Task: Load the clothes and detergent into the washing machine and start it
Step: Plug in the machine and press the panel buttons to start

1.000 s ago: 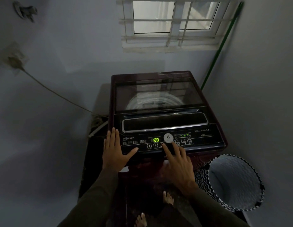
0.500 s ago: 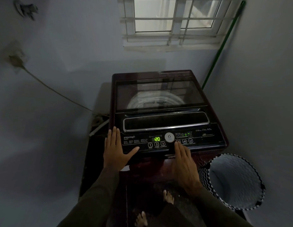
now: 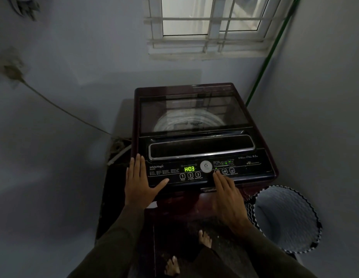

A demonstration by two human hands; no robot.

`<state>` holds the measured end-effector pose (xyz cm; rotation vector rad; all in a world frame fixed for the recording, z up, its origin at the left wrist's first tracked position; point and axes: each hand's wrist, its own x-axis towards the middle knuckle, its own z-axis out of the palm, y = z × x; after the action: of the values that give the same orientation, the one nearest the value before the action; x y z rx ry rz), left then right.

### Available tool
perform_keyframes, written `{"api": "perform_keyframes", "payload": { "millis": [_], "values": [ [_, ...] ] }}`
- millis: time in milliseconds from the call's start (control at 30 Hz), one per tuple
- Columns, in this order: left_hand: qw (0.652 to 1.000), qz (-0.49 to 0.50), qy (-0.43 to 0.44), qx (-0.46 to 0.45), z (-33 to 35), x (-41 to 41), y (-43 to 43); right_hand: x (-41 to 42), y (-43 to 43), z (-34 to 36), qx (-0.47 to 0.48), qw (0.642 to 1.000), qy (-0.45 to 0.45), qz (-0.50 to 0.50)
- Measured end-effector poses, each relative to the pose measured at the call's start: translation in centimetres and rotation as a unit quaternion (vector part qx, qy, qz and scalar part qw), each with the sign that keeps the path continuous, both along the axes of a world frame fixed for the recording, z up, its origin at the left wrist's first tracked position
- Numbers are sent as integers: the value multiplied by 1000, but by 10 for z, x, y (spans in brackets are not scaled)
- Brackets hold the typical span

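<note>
Right grip [image 3: 228, 197], fingers straight, touches a button [image 3: 217, 171] on the dark maroon washing machine [image 3: 194, 109]; left grip [image 3: 137, 185] lies flat there.

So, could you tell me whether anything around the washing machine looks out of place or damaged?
Nothing much: the washing machine has its lid lying flat, the basket stands upright, nothing spilled. Only the cable slants loosely across the left wall down behind the machine.

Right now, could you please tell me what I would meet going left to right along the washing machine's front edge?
left hand → WhiteMagic logo → green display → round silver badge → right hand → zigzag-patterned laundry basket
</note>
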<state>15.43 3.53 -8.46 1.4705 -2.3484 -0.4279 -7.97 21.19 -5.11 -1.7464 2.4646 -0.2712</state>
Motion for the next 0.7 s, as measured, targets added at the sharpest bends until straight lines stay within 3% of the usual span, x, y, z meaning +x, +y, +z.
{"api": "perform_keyframes", "payload": {
  "millis": [300, 700],
  "values": [
    [1000, 0, -7, 0, -1, 0, -1, -14, 2, -1, -4, 996, -10, -87],
    [1000, -1, -4, -1, -1, 0, -1, -19, 0, -4, 17, 996, -2, -90]
  ]
}}
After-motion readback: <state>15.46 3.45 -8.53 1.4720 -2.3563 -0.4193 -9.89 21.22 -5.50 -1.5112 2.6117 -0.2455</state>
